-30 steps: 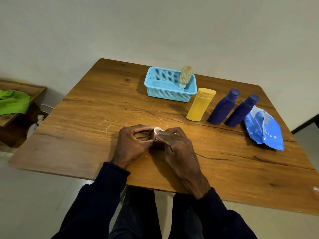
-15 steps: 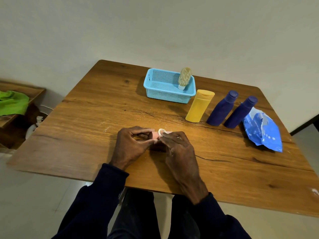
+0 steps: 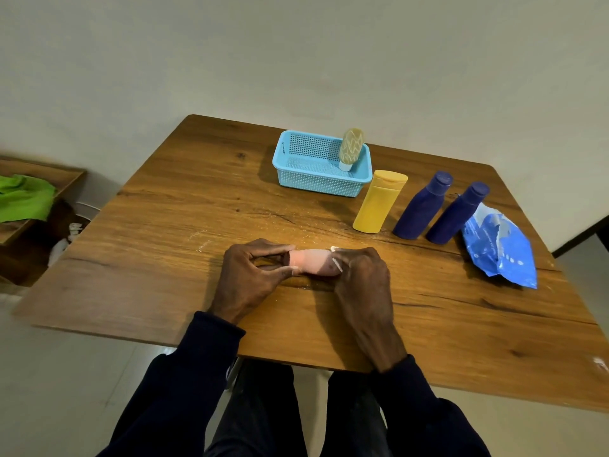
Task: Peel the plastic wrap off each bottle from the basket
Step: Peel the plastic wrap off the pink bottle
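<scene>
A small pink bottle lies sideways just above the wooden table, between my two hands. My left hand pinches its left end with thumb and fingers. My right hand grips the right end, where a white cap edge shows. Any plastic wrap on it is too thin to make out. At the back stands a light-blue basket with one beige wavy-patterned bottle leaning upside down in its right corner.
A yellow bottle and two dark-blue bottles stand in a row right of the basket. A crumpled blue plastic wrap lies beside them. A green cloth rests on a low shelf at far left.
My hands have moved apart, the right one to the right, so more of the pink bottle's body shows between them. The bottles and the basket stayed put.
</scene>
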